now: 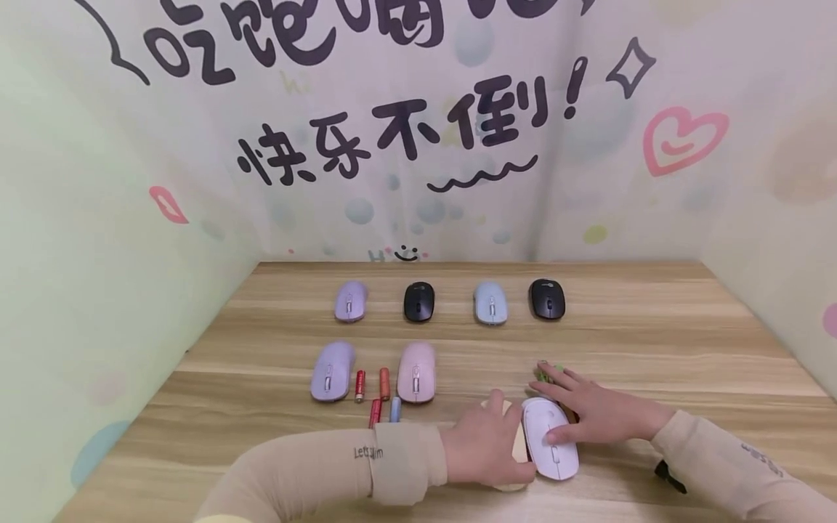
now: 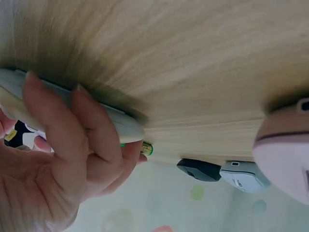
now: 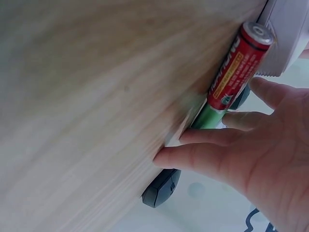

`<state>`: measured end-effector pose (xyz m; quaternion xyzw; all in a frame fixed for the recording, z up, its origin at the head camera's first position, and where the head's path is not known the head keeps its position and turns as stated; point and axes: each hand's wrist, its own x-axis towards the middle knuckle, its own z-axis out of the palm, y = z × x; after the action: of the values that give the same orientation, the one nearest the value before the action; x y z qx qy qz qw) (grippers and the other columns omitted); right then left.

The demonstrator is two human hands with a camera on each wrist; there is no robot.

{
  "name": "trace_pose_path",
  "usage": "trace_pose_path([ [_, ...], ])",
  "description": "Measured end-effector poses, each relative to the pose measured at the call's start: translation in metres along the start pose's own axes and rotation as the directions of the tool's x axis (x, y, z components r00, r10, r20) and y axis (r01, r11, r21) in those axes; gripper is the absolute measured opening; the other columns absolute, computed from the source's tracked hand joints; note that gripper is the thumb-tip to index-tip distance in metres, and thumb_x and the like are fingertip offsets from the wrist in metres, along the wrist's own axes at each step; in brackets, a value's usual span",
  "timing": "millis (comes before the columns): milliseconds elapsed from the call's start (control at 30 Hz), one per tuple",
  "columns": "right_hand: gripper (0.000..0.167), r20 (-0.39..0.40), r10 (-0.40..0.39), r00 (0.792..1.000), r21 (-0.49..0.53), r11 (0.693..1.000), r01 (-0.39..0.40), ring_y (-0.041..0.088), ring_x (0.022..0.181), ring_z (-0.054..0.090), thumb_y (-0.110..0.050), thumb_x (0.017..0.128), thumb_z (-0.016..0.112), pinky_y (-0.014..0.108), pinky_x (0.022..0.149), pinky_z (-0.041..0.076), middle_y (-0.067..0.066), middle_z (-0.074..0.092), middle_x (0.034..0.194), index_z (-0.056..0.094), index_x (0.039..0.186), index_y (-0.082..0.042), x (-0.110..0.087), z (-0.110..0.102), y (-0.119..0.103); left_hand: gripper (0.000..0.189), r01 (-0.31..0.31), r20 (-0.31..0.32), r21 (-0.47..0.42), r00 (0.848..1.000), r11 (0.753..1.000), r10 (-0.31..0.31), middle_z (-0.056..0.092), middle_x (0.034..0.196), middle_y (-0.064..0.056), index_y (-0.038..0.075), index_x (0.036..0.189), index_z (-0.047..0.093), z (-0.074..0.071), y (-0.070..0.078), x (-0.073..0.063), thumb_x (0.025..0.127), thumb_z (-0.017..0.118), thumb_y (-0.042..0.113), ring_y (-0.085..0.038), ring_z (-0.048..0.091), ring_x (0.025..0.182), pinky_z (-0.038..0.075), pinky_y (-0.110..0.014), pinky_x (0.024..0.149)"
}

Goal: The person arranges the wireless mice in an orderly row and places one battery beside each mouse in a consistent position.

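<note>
My left hand grips a cream-coloured computer mouse, its fingers bent over the side; much of the mouse is hidden beneath the hand. Right beside it lies a white mouse, its scroll wheel toward me. The thumb of my right hand rests on the white mouse, while the other fingers reach out past it, spread and fairly straight. In the right wrist view, a red battery and a green battery lie end to end on the table by those fingertips.
Behind stand a purple, a black, a light blue and another black mouse. Nearer are a lavender mouse and a pink mouse, with several batteries between them. A printed cloth hangs behind the table.
</note>
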<state>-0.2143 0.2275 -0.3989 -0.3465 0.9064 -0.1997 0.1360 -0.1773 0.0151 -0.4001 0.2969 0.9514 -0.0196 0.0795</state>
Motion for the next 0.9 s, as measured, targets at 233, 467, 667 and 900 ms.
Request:
trace_pose_path([
  [233,0.075,0.01,0.002,1.0,0.013,1.0,-0.002,0.061,0.123,0.019,-0.047,0.082,0.061,0.071,0.089,0.024,0.027,0.019,0.146,0.037,0.138,-0.004,0.0,-0.001,0.0,0.06,0.051,0.026,-0.112,0.998,0.992,-0.049,0.044,0.11,-0.005,0.025,0.129,0.045,-0.002,-0.009,0.008,0.075,0.061,0.047,-0.019,0.052,0.075,0.042,-0.024,0.057],
  [467,0.075,0.007,-0.002,1.0,0.002,1.0,0.002,0.061,0.123,0.02,-0.048,0.082,0.061,0.07,0.089,0.025,0.027,0.019,0.146,0.037,0.138,-0.003,-0.002,-0.002,0.002,0.055,0.071,-0.044,-0.14,0.996,0.988,-0.077,0.045,0.102,-0.007,0.012,0.116,0.051,-0.008,-0.018,0.034,0.075,0.065,0.045,-0.014,0.048,0.063,0.038,-0.022,0.049],
  [667,0.076,-0.003,-0.014,1.0,-0.013,1.0,0.014,0.06,0.123,0.021,-0.047,0.082,0.061,0.07,0.089,0.025,0.028,0.02,0.145,0.037,0.138,-0.003,-0.003,-0.003,0.003,0.062,0.175,-0.071,-0.191,0.979,0.966,-0.191,0.043,0.111,-0.012,0.007,0.125,0.047,-0.025,-0.03,0.075,0.08,0.06,0.048,-0.016,0.053,0.067,0.043,-0.021,0.054],
  [900,0.076,0.005,0.013,1.0,0.007,1.0,-0.013,0.058,0.126,0.02,-0.049,0.082,0.06,0.07,0.09,0.024,0.026,0.02,0.146,0.037,0.139,-0.004,-0.003,-0.002,0.001,0.062,0.213,-0.046,-0.237,0.972,0.948,-0.23,0.042,0.115,-0.015,0.007,0.129,0.044,-0.025,-0.034,0.095,0.081,0.059,0.043,-0.018,0.054,0.078,0.045,-0.023,0.061],
])
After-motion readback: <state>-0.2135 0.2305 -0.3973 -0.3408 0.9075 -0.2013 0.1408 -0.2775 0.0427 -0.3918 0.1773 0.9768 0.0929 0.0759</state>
